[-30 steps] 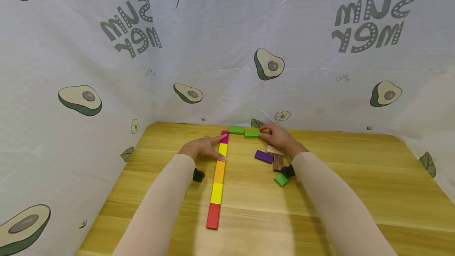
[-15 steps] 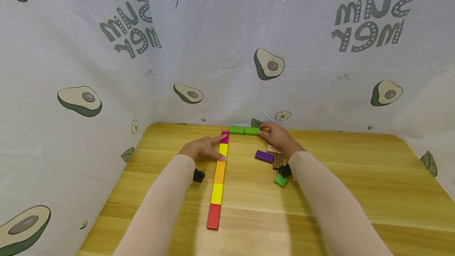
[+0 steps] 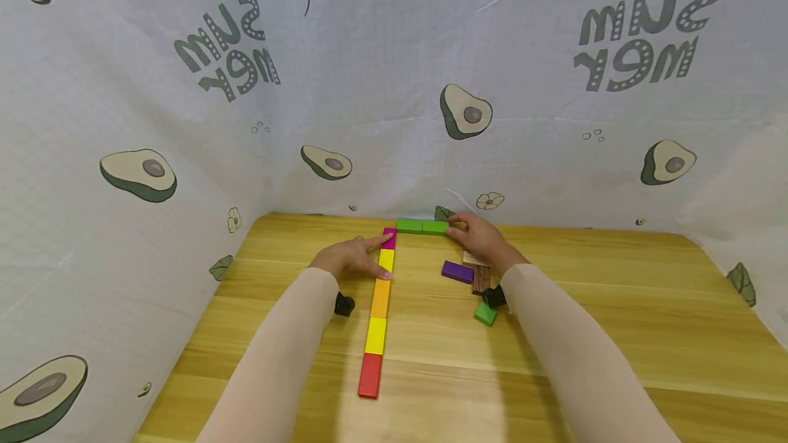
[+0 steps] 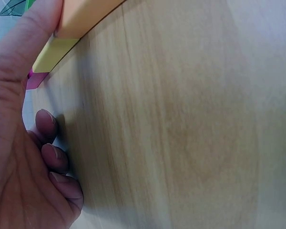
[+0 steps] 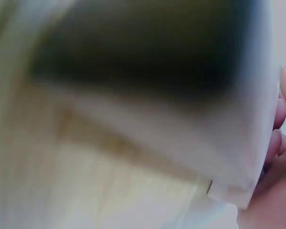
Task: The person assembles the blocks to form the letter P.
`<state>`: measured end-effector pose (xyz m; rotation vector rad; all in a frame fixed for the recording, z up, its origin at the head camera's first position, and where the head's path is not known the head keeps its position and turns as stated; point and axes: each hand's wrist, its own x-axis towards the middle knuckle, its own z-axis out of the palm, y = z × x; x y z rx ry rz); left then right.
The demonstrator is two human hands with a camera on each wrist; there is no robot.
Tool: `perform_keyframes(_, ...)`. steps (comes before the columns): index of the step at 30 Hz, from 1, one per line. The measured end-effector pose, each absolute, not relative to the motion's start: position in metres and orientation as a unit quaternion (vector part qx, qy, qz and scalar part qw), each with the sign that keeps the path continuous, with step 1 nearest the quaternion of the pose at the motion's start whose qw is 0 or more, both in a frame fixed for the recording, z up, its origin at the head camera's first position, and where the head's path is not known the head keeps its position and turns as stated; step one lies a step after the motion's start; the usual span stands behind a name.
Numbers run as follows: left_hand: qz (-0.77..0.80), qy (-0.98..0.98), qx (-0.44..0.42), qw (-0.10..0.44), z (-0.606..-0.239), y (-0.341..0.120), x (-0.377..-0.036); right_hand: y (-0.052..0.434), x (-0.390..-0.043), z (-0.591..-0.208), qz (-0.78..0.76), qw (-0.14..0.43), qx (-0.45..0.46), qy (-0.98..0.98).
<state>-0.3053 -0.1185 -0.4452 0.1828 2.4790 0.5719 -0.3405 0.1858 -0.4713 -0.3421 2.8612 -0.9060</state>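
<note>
So the avocado-print cloth [image 3: 394, 87] wraps around the whole back and sides, and below it sits a wooden worktop [image 3: 615, 306]. Running down the middle is a straight line of 5 flat blocks [image 3: 377, 313], going magenta, yellow, orange, yellow, red from far to near. The left hand [image 3: 352, 256] lies against the far end of that line, index finger stretched out onto the magenta block [image 3: 389, 237], thumb against the side of the row, the other fingers curled under as the left wrist view shows. The right hand [image 3: 483, 238] is at the far edge, fingertips touching the end of a pair of green blocks [image 3: 422, 227] that sit end to end and branch off right from the magenta one; can't tell how tightly it grips since the right wrist view is just blur. Just near that hand are the loose bits: a light wood block [image 3: 473, 258], a dark wood block [image 3: 481, 279], a purple block [image 3: 457, 271] and a small green block [image 3: 485, 313].
</note>
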Motion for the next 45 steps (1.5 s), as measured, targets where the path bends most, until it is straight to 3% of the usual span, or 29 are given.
perform_keyframes(6,0.212,0.931,0.068,0.29,-0.446,-0.118,-0.306,0.196,-0.333,-0.464,-0.344,0.099,-0.123,0.926)
perform_keyframes(13,0.206,0.932,0.067,0.29,-0.444,-0.119,-0.305,0.206,-0.306,-0.451,-0.238,0.101,-0.152,0.954)
perform_keyframes(21,0.202,0.934,0.063,0.289,-0.443,-0.119,-0.305,0.211,-0.272,-0.44,-0.298,0.23,-0.184,0.908)
perform_keyframes(25,0.203,0.933,0.062,0.29,-0.441,-0.118,-0.304,0.217,-0.262,-0.434,-0.28,0.263,-0.222,0.896)
perform_keyframes(33,0.203,0.934,0.063,0.288,-0.442,-0.119,-0.304,0.224,-0.26,-0.437,-0.262,0.234,-0.267,0.897)
perform_keyframes(41,0.212,0.932,0.065,0.288,-0.443,-0.119,-0.302,0.217,-0.289,-0.452,-0.293,0.114,-0.193,0.93)
perform_keyframes(45,0.213,0.932,0.069,0.286,-0.442,-0.118,-0.302,0.213,-0.301,-0.458,-0.301,0.097,-0.158,0.935)
